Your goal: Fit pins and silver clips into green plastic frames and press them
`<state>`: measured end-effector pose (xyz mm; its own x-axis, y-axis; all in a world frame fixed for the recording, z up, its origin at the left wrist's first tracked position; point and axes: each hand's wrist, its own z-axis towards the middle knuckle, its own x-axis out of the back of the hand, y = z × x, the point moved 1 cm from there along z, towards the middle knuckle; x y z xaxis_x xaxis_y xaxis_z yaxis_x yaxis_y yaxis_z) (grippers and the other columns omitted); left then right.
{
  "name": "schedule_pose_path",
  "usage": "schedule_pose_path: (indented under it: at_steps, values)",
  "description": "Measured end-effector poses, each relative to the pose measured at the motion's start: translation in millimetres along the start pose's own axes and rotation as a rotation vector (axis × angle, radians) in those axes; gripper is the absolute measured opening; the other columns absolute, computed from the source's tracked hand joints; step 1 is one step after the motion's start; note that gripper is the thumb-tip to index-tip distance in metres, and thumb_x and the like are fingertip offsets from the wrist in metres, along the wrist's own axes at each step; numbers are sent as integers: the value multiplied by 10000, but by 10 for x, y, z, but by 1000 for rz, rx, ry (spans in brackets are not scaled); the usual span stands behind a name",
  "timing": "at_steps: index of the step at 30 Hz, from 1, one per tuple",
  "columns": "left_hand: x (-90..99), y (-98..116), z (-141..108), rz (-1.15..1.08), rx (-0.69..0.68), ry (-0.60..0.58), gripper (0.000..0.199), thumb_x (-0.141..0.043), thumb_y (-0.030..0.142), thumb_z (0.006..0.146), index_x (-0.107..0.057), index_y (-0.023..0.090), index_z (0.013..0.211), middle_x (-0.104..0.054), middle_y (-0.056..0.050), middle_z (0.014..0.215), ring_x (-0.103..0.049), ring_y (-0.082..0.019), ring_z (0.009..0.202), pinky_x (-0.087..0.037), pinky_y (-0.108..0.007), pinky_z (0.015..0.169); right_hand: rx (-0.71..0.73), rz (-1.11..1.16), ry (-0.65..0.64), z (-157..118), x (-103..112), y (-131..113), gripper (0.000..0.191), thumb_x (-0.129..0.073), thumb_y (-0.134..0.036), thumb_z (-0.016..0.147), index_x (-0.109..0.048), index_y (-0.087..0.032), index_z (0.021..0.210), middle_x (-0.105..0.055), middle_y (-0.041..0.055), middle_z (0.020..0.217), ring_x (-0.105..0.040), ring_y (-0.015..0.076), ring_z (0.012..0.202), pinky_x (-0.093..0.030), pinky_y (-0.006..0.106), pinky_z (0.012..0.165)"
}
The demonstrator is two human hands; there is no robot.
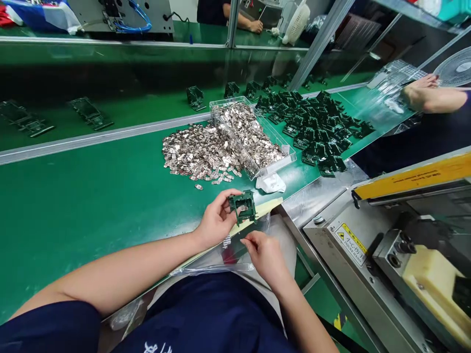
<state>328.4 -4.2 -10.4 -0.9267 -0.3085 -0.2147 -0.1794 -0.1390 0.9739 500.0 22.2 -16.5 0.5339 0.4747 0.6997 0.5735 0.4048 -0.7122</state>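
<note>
My left hand grips a dark green plastic frame with a square opening, holding it above the front edge of the green table. A small metal piece shows in the frame, close to my fingertips. My right hand is lower and to the right, apart from the frame, with thumb and fingers pinched together; what they hold, if anything, is too small to make out. Beyond my hands lies a heap of small silvery metal pieces, beside a tilted clear plastic tray full of the same pieces.
Many green frames are piled at the right, near a co-worker's arm. Other frames lie on the green belt behind a metal rail. A crumpled white wad touches the tray. A machine with a hand-injury label stands at right.
</note>
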Motion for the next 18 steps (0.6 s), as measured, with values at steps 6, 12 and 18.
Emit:
schedule_pose_path:
  at_steps: [6, 12, 18]
  values:
    - [21, -10, -20, -69, -16, -20, 372, -621, 333, 864, -496, 200, 1188, -580, -13, 852, -575, -99, 680, -561, -236, 663, 40, 134, 112, 60, 174, -121, 150, -524, -276, 933, -645, -206, 878, -660, 41, 786, -605, 183, 673, -450, 283, 618]
    - [-8, -37, -85, 30, -30, -33, 363, -586, 317, 881, -504, 208, 1217, -583, -15, 790, -592, -127, 665, -546, -246, 633, 220, 248, 463, 192, 164, -391, 92, -555, -202, 905, -644, -224, 908, -571, 39, 831, -556, 191, 783, -456, 314, 690]
    - [-21, -15, -123, 89, -84, -29, 352, -567, 271, 874, -506, 209, 1215, -642, -43, 861, -640, -158, 764, -531, -242, 651, 200, 91, 547, 307, 12, -498, 125, -526, -224, 910, -609, -222, 817, -546, 49, 805, -515, 212, 799, -427, 343, 711]
